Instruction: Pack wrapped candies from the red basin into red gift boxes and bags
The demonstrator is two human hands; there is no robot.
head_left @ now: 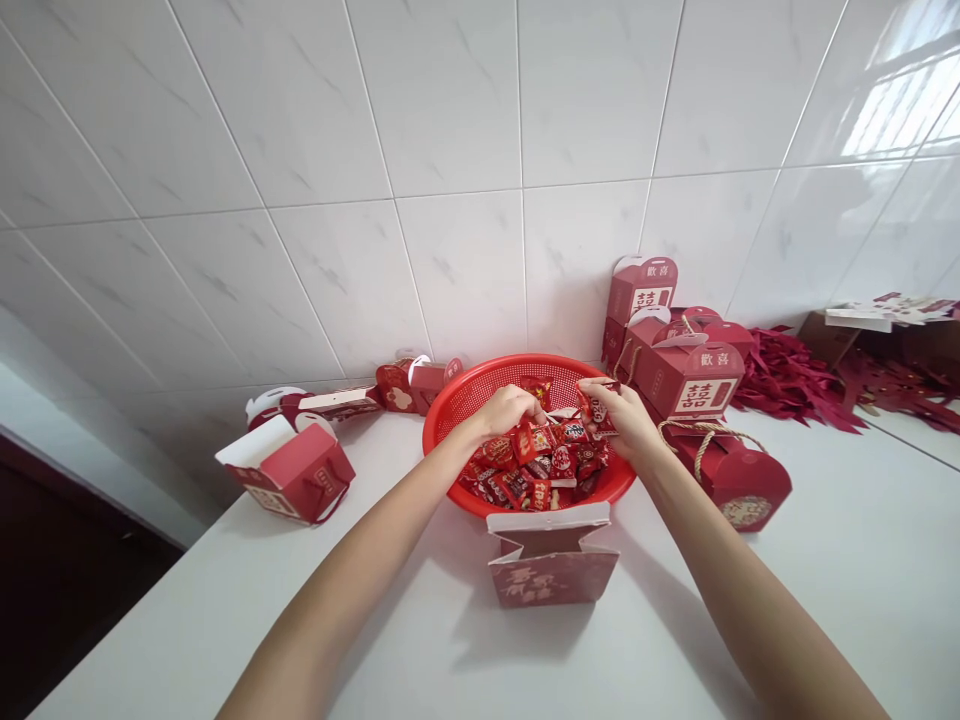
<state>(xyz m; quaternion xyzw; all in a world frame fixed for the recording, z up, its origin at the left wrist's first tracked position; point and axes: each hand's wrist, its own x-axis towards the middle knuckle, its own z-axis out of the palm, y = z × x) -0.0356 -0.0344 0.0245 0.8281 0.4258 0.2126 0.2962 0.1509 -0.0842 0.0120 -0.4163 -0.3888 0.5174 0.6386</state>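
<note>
A red plastic colander basket (442, 410) holds a heap of red-wrapped candies (517, 470). Over the basket's left part, my left hand (510, 410) has its fingers bent and pressed together among the candies; what lies between them is hidden. At the right side of the basket, my right hand (622, 420) pinches a red-wrapped candy (596, 410) between thumb and fingers. Just in front of the basket stands a dark red paper gift box (555, 580), its top unfolded and its inside dark. Neither hand touches this box.
Closed red gift boxes (694, 375) are stacked to the right, one with a rope handle (705, 435). Dark red ribbons (787, 375) lie behind them. An open red box (300, 475) stands on the left of the white table (405, 640). A tiled wall (465, 250) rises behind.
</note>
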